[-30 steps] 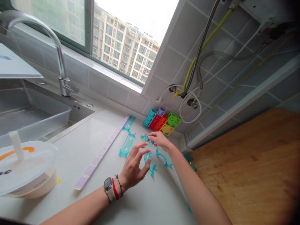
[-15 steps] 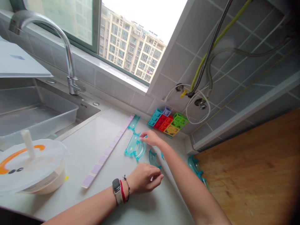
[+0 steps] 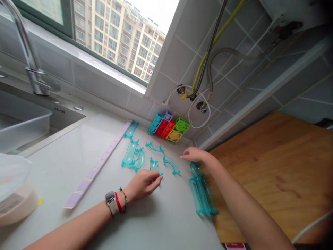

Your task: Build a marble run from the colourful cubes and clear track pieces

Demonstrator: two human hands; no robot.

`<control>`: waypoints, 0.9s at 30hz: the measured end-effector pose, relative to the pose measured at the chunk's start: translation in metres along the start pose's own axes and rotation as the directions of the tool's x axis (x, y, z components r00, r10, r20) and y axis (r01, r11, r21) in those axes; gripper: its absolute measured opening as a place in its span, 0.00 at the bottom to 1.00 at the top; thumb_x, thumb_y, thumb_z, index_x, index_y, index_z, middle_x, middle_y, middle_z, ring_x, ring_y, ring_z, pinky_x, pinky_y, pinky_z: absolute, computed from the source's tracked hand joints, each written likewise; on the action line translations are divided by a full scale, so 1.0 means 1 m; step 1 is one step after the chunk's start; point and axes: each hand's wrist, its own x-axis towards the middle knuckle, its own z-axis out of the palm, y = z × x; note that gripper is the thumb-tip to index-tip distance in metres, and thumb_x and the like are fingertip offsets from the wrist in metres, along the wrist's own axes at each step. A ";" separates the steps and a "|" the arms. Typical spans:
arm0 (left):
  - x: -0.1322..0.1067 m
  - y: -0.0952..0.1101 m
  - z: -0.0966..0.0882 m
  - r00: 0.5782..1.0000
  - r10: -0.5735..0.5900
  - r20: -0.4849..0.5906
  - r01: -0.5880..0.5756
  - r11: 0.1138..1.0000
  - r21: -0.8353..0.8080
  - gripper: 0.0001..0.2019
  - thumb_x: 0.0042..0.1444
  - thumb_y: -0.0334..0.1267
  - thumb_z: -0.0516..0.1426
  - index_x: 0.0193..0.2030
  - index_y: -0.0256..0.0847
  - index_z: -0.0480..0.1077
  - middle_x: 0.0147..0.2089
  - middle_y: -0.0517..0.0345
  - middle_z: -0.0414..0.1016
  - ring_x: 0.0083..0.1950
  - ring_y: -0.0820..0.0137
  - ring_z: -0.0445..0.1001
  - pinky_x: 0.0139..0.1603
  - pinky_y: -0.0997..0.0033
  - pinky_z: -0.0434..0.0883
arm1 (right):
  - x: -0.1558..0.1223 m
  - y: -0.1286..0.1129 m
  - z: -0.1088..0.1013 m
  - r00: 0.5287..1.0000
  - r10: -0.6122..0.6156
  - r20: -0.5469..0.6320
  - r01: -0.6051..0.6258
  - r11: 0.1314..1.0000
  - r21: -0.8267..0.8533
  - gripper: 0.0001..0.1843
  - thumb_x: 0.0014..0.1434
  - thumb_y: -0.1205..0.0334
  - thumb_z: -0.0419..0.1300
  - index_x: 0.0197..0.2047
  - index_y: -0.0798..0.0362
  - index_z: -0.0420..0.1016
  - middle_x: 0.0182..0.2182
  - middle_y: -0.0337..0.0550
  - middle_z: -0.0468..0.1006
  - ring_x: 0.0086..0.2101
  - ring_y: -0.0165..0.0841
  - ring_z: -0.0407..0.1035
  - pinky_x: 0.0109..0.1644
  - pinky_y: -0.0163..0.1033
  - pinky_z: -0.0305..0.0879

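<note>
Over the white countertop, my left hand [image 3: 146,184] is loosely closed, with nothing visible in its fingers. Just beyond its fingertips lies a small curved teal track piece [image 3: 154,164], partly covered by the hand. My right hand [image 3: 194,153] hovers with fingers stretched out and holds nothing I can see. Between the hands is another curved teal piece [image 3: 171,165]. A thin arched piece [image 3: 155,147] lies farther back. To the left, a straight teal piece [image 3: 130,152] touches a half-round piece [image 3: 141,159]. Below my right hand sit straight teal tracks [image 3: 201,196] side by side.
Colourful blocks [image 3: 170,126] stand against the tiled wall. A long lilac strip [image 3: 100,163] crosses the counter beside another teal piece [image 3: 131,129]. The sink tub [image 3: 24,128] and a lidded round container [image 3: 14,194] are at left, a wooden board [image 3: 260,166] at right.
My right hand has left the half-round piece and moved right, exposing the arched piece. The view has turned right, bringing the straight tracks into sight. My left hand stays loosely closed.
</note>
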 end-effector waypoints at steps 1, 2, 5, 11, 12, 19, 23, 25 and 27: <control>0.001 -0.001 0.000 1.000 -0.013 -0.006 0.013 1.000 -0.006 0.21 0.68 0.44 0.52 0.22 0.42 0.64 0.20 0.65 0.57 0.22 0.74 0.53 0.26 0.72 0.54 | -0.003 0.013 0.005 0.997 0.079 0.014 -0.079 0.996 -0.041 0.18 0.55 0.47 0.70 0.39 0.53 0.86 0.40 0.54 0.86 0.44 0.46 0.80 0.46 0.41 0.71; 0.001 -0.002 0.000 0.999 -0.030 -0.013 0.030 0.999 -0.011 0.21 0.68 0.44 0.52 0.22 0.42 0.64 0.19 0.65 0.58 0.22 0.75 0.54 0.26 0.72 0.54 | -0.006 0.024 0.010 0.989 0.145 0.015 -0.144 0.987 -0.069 0.17 0.52 0.49 0.72 0.36 0.55 0.86 0.38 0.56 0.86 0.43 0.48 0.80 0.45 0.42 0.71; 0.002 -0.004 -0.001 0.997 -0.076 -0.035 0.075 0.997 -0.034 0.21 0.68 0.44 0.52 0.23 0.42 0.65 0.19 0.64 0.63 0.21 0.75 0.59 0.25 0.73 0.57 | -0.011 0.044 0.028 0.963 0.269 0.021 -0.266 0.959 -0.102 0.14 0.48 0.52 0.74 0.31 0.55 0.84 0.31 0.53 0.84 0.38 0.47 0.81 0.42 0.43 0.73; 0.003 -0.002 -0.005 0.990 -0.120 -0.073 0.114 0.990 -0.081 0.21 0.68 0.46 0.53 0.24 0.41 0.71 0.19 0.63 0.68 0.22 0.74 0.63 0.26 0.74 0.60 | -0.015 0.052 0.051 0.950 0.310 0.047 -0.305 0.949 -0.084 0.11 0.46 0.56 0.74 0.26 0.54 0.81 0.23 0.45 0.81 0.30 0.39 0.79 0.36 0.38 0.71; 0.003 -0.002 -0.005 0.990 -0.120 -0.077 0.114 0.990 -0.084 0.21 0.68 0.46 0.53 0.24 0.41 0.71 0.19 0.63 0.69 0.22 0.74 0.63 0.26 0.74 0.60 | -0.016 0.051 0.051 0.954 0.299 0.025 -0.296 0.952 -0.081 0.08 0.46 0.59 0.73 0.27 0.53 0.81 0.25 0.46 0.82 0.32 0.40 0.79 0.36 0.37 0.71; 0.004 -0.002 -0.005 0.988 -0.129 -0.086 0.119 0.986 -0.121 0.20 0.67 0.47 0.54 0.25 0.41 0.71 0.19 0.63 0.69 0.22 0.74 0.63 0.25 0.75 0.61 | -0.032 0.026 0.022 0.973 0.183 -0.139 -0.193 0.979 -0.060 0.05 0.55 0.62 0.64 0.29 0.53 0.79 0.33 0.54 0.84 0.37 0.45 0.78 0.35 0.38 0.64; 0.005 0.003 -0.005 0.986 -0.158 -0.049 0.146 0.970 -0.193 0.20 0.66 0.49 0.56 0.26 0.41 0.72 0.19 0.64 0.68 0.21 0.75 0.64 0.23 0.76 0.60 | -0.061 -0.020 0.007 0.974 0.033 -0.226 -0.031 0.999 0.011 0.10 0.62 0.57 0.58 0.32 0.50 0.77 0.30 0.44 0.82 0.33 0.36 0.75 0.34 0.35 0.60; 0.005 0.006 -0.007 0.983 -0.180 -0.032 0.169 0.961 -0.220 0.18 0.65 0.50 0.58 0.30 0.41 0.74 0.20 0.64 0.68 0.20 0.75 0.64 0.22 0.77 0.60 | -0.081 -0.049 0.007 0.946 -0.121 -0.302 0.173 0.974 0.150 0.12 0.62 0.56 0.59 0.29 0.50 0.75 0.26 0.40 0.79 0.29 0.33 0.72 0.32 0.34 0.58; 0.004 0.008 -0.008 0.984 -0.178 -0.027 0.167 0.961 -0.221 0.17 0.64 0.51 0.59 0.32 0.40 0.75 0.21 0.64 0.68 0.20 0.76 0.64 0.22 0.77 0.59 | -0.099 -0.077 0.010 0.919 -0.215 -0.331 0.309 0.913 0.266 0.13 0.61 0.55 0.60 0.27 0.50 0.73 0.23 0.37 0.77 0.26 0.32 0.69 0.30 0.35 0.57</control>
